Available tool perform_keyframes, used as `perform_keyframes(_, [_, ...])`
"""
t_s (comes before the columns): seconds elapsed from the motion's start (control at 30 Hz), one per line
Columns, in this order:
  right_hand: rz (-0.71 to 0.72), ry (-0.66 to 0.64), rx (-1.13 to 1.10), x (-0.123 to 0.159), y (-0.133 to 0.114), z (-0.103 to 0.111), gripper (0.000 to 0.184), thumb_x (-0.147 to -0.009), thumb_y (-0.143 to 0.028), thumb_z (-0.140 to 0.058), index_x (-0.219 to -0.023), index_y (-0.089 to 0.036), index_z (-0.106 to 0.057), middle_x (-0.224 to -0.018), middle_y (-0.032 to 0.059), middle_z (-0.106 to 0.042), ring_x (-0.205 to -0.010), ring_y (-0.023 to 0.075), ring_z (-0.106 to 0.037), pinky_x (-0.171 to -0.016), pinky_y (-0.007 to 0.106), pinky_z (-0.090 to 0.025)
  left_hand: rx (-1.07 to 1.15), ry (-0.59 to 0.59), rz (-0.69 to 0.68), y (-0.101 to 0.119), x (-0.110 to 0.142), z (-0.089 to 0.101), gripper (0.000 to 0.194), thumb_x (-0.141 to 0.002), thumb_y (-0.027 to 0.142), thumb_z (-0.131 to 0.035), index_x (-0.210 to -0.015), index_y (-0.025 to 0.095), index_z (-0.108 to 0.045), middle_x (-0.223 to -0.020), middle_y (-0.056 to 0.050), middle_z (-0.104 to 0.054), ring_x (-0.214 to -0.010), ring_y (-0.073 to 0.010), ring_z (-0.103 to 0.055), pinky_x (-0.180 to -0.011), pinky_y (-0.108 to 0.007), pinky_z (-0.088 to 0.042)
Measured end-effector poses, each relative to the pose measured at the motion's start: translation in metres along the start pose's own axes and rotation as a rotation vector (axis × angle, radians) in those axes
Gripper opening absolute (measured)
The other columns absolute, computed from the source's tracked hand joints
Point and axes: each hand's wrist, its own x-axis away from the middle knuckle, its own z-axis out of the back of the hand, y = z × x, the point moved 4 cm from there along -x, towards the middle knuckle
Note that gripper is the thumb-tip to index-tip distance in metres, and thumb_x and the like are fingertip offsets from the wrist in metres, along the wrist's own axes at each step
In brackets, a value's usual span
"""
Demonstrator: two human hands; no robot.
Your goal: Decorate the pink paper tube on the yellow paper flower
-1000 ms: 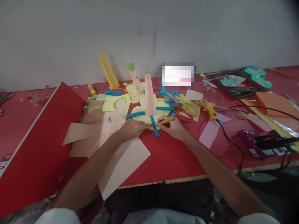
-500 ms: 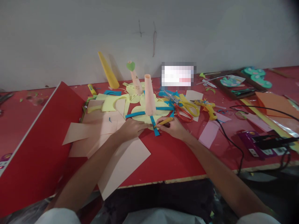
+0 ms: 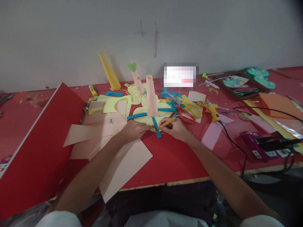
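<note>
My right hand [image 3: 175, 128] grips a yellow pencil-like tool [image 3: 167, 122], its tip on a blue paper strip [image 3: 156, 126] at the near edge of a pale yellow paper shape [image 3: 142, 114]. My left hand [image 3: 133, 130] lies fingers down on the paper just left of that strip, holding it flat. A peach paper tube [image 3: 151, 100] stands upright on the yellow shape right behind both hands. More blue strips [image 3: 137, 116] radiate from the tube's foot.
Peach paper sheets [image 3: 106, 138] lie left of my hands, beside a raised red board [image 3: 40, 148]. Yellow and red scissors [image 3: 188, 110], a yellow glue gun [image 3: 211, 110] with its black cord, a pink slip [image 3: 211, 135] and a purple box [image 3: 260, 146] lie to the right. A yellow cone [image 3: 109, 72] leans on the wall.
My right hand and the yellow tool shifted very slightly along the blue strip. My left hand stayed where it was.
</note>
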Motion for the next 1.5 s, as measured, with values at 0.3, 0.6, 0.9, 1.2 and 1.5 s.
perform_keyframes(0.3, [0.005, -0.001, -0.007, 0.0002, -0.0031, 0.0000, 0.016, -0.082, -0.034, -0.066, -0.083, -0.018, -0.066, -0.070, 0.0000, -0.062, -0.059, 0.0118, -0.054, -0.053, 0.024, -0.041, 0.016, 0.026, -0.032, 0.0013, -0.0017, 0.0025, 0.049, -0.093, 0.006, -0.048, -0.127, 0.031, -0.073, -0.092, 0.001, -0.081, -0.073, -0.0116, -0.071, -0.059, -0.024, -0.039])
perform_keyframes(0.6, [0.017, 0.002, 0.000, -0.0001, -0.0010, 0.0004, 0.021, -0.085, -0.040, -0.069, -0.085, -0.019, -0.068, -0.072, 0.0005, -0.064, -0.062, 0.0131, -0.057, -0.055, 0.024, -0.044, 0.016, 0.012, -0.014, -0.0014, 0.0008, -0.0017, 0.049, -0.094, 0.008, -0.049, -0.130, 0.032, -0.071, -0.093, 0.000, -0.081, -0.074, -0.0120, -0.071, -0.061, -0.024, -0.041])
perform_keyframes(0.9, [0.000, -0.015, -0.019, 0.0010, -0.0015, -0.0009, 0.022, -0.086, -0.042, -0.070, -0.087, -0.019, -0.069, -0.074, 0.0011, -0.065, -0.064, 0.0143, -0.060, -0.057, 0.026, -0.046, 0.022, 0.031, -0.015, -0.0009, 0.0003, -0.0010, 0.050, -0.094, 0.008, -0.048, -0.130, 0.034, -0.072, -0.097, 0.002, -0.082, -0.073, -0.0116, -0.072, -0.059, -0.023, -0.041])
perform_keyframes(1.2, [-0.003, -0.009, -0.008, 0.0010, -0.0012, -0.0010, 0.019, -0.084, -0.037, -0.068, -0.085, -0.019, -0.068, -0.074, 0.0013, -0.065, -0.063, 0.0138, -0.058, -0.057, 0.025, -0.045, 0.014, 0.010, -0.005, 0.0001, -0.0010, 0.0019, 0.051, -0.093, 0.007, -0.048, -0.129, 0.032, -0.073, -0.095, 0.001, -0.082, -0.074, -0.0121, -0.071, -0.058, -0.023, -0.039])
perform_keyframes(1.5, [0.011, 0.074, 0.006, 0.0011, -0.0009, 0.0025, 0.019, -0.084, -0.038, -0.067, -0.084, -0.019, -0.067, -0.076, 0.0017, -0.065, -0.062, 0.0127, -0.055, -0.054, 0.025, -0.043, 0.073, 0.096, 0.022, 0.0004, 0.0011, 0.0000, 0.043, -0.094, 0.010, -0.049, -0.125, 0.029, -0.072, -0.091, 0.000, -0.080, -0.071, -0.0134, -0.069, -0.064, -0.024, -0.045])
